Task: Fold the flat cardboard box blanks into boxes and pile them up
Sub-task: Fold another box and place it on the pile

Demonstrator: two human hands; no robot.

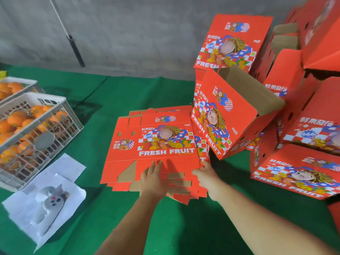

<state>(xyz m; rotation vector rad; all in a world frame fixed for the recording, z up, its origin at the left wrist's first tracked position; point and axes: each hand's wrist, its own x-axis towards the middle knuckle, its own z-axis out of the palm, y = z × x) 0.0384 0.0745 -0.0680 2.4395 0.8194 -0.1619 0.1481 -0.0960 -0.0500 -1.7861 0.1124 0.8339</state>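
My left hand (153, 178) lies flat on the blank stack (156, 144), left of the folded boxes (294, 126); my right hand (206, 174) pinches its corner. I'd peel just one blank.

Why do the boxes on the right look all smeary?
In the head view, the folded boxes at the right edge are blurred, probably from camera motion, and the wide lens tilts them; the flat stack in the middle reads sharper; the left hand and right hand look slightly soft; light is even, shadows faint.
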